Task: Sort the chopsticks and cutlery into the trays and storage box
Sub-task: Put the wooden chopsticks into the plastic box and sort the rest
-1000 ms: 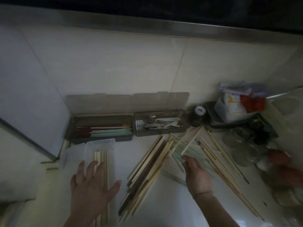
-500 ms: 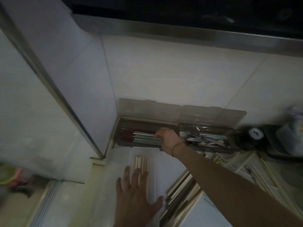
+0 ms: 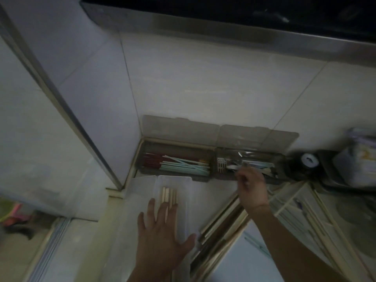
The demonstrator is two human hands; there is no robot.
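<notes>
Fingers spread, the left hand [image 3: 162, 233] lies flat and empty on the wooden chopsticks [image 3: 169, 195] in the clear tray [image 3: 188, 192] on the bench [image 3: 234, 267]. Loose chopsticks [image 3: 221, 222] lie heaped just right of it. Farther back, the right hand [image 3: 252, 187] reaches into the cutlery box [image 3: 278, 159], fingers pinched; on what, I cannot tell. Red and pale green chopsticks [image 3: 183, 164] fill the left box [image 3: 142, 157].

Red and mint-green chopsticks [image 3: 179, 164]

glossy wall tiles [image 3: 203, 82]; clear plastic tray [image 3: 183, 200] — wooden chopsticks [image 3: 169, 195]
</notes>
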